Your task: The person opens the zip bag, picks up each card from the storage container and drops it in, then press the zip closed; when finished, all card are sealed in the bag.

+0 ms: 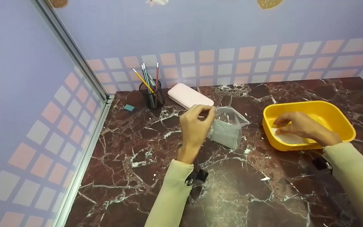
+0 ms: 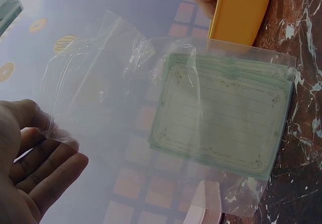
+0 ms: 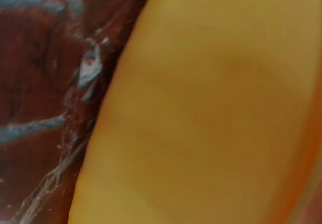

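My left hand (image 1: 195,129) pinches the top edge of a clear plastic zip bag (image 1: 227,132) between thumb and fingers. Through the plastic in the left wrist view, a stack of green-bordered lined note cards (image 2: 221,116) shows in the bag's lower part. My right hand (image 1: 298,126) reaches inside a yellow plastic basin (image 1: 342,126), fingers bent low over a flat white sheet (image 1: 290,138) on its floor. I cannot tell whether the fingertips grip that sheet. In the right wrist view, the basin's yellow side (image 3: 201,108) fills most of the picture.
Behind the left hand lies a pale pink case (image 1: 189,94). A black mesh cup (image 1: 153,97) with several pencils stands at the back left, near a small teal block (image 1: 129,107). White scraps (image 1: 265,177) dot the dark marbled table (image 1: 225,195). Walls rise at left and back.
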Demonstrator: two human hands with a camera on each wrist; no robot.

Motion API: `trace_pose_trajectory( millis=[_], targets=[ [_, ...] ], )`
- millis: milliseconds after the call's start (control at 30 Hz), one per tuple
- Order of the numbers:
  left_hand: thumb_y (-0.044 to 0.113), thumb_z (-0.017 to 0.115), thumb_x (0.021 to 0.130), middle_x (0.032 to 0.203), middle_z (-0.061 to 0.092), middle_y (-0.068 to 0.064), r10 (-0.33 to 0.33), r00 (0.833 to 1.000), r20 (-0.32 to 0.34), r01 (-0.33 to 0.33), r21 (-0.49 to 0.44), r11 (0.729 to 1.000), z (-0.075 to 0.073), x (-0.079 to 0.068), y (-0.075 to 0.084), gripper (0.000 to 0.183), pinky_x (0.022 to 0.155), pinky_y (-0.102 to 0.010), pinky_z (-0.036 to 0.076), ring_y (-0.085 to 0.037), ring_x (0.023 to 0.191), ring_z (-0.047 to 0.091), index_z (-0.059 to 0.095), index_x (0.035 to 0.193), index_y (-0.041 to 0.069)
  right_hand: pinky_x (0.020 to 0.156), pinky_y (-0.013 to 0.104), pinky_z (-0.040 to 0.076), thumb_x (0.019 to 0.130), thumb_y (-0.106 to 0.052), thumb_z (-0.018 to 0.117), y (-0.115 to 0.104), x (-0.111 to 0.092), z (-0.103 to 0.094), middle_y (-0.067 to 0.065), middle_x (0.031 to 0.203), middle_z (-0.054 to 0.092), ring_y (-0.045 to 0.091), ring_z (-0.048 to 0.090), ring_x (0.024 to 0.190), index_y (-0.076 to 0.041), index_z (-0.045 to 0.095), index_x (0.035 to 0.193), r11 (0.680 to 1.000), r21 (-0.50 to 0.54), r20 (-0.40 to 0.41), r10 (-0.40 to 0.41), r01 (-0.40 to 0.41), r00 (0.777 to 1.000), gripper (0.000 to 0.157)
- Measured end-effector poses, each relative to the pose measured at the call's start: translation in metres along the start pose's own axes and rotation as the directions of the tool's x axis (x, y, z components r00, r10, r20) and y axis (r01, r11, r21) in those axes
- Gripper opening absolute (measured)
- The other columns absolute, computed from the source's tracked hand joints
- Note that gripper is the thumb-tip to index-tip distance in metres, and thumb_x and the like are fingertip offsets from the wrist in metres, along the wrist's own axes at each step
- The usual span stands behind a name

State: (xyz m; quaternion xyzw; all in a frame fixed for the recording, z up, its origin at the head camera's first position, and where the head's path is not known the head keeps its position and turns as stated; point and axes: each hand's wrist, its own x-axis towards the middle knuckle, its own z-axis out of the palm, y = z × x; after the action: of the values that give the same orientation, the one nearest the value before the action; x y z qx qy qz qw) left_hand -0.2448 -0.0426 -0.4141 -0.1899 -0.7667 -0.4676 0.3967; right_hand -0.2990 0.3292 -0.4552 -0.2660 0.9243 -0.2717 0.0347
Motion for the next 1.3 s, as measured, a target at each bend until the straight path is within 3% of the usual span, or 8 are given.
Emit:
trace_pose_trajectory(
  millis=[233, 500, 833, 1033, 1300],
  targets=[
    [0.003, 0.082, 0.089, 0.085, 0.077, -0.008, -0.001, 1.0, 0.0, 0.001, -0.015, 1.0, 0.0, 0.0, -0.001, 0.004, 0.074, -0.022, 0.06, -0.02, 0.073, 0.073, 0.078, 0.087, 0.001, 0.087, 0.046, 0.058, 0.083, -0.013, 0.092, 0.001, 0.002, 0.002, 0.009, 0.101, 0.078, 0.027, 0.071, 0.093, 0.001, 0.079, 0.106, 0.998, -0.052, 0.068, 0.024, -0.02, 0.997, 0.03],
    [0.003, 0.082, 0.089, 0.084, 0.077, -0.008, 0.002, 1.0, -0.006, -0.002, -0.017, 1.0, 0.0, 0.001, 0.001, 0.005, 0.073, -0.021, 0.06, -0.02, 0.072, 0.073, 0.078, 0.086, 0.001, 0.08, 0.038, 0.058, 0.082, -0.013, 0.092, 0.003, 0.003, 0.003, 0.003, 0.093, 0.077, 0.02, 0.068, 0.085, -0.003, 0.078, 0.097, 0.998, -0.061, 0.066, 0.019, -0.015, 0.998, 0.023],
    [0.004, 0.083, 0.089, 0.084, 0.077, -0.008, 0.001, 1.0, -0.001, -0.001, -0.006, 1.0, 0.0, 0.0, 0.001, 0.005, 0.074, -0.022, 0.06, -0.02, 0.073, 0.073, 0.079, 0.087, 0.002, 0.075, 0.028, 0.053, 0.084, -0.013, 0.092, 0.002, 0.002, 0.004, 0.003, 0.09, 0.072, 0.018, 0.062, 0.082, -0.002, 0.069, 0.095, 0.995, -0.042, 0.047, 0.095, -0.093, 0.994, 0.027],
    [0.004, 0.082, 0.089, 0.085, 0.078, -0.007, -0.002, 1.0, -0.005, 0.002, -0.002, 1.0, 0.0, 0.001, 0.002, 0.005, 0.075, -0.023, 0.06, -0.02, 0.074, 0.073, 0.079, 0.086, 0.002, 0.069, 0.017, 0.05, 0.088, -0.011, 0.088, -0.002, -0.001, -0.007, 0.003, 0.087, 0.074, 0.014, 0.063, 0.078, -0.003, 0.07, 0.092, 0.996, 0.004, -0.023, 0.092, -0.092, 0.996, 0.019],
    [0.004, 0.082, 0.09, 0.085, 0.077, -0.007, -0.01, 1.0, 0.004, 0.01, -0.006, 1.0, -0.001, 0.001, 0.002, 0.005, 0.074, -0.022, 0.06, -0.019, 0.073, 0.073, 0.079, 0.087, 0.002, 0.061, 0.013, 0.046, 0.095, 0.001, 0.077, -0.016, -0.006, -0.027, 0.01, 0.086, 0.073, 0.003, 0.058, 0.075, 0.003, 0.073, 0.102, 0.999, 0.033, -0.208, 0.014, -0.008, 0.978, 0.009]
  ],
)
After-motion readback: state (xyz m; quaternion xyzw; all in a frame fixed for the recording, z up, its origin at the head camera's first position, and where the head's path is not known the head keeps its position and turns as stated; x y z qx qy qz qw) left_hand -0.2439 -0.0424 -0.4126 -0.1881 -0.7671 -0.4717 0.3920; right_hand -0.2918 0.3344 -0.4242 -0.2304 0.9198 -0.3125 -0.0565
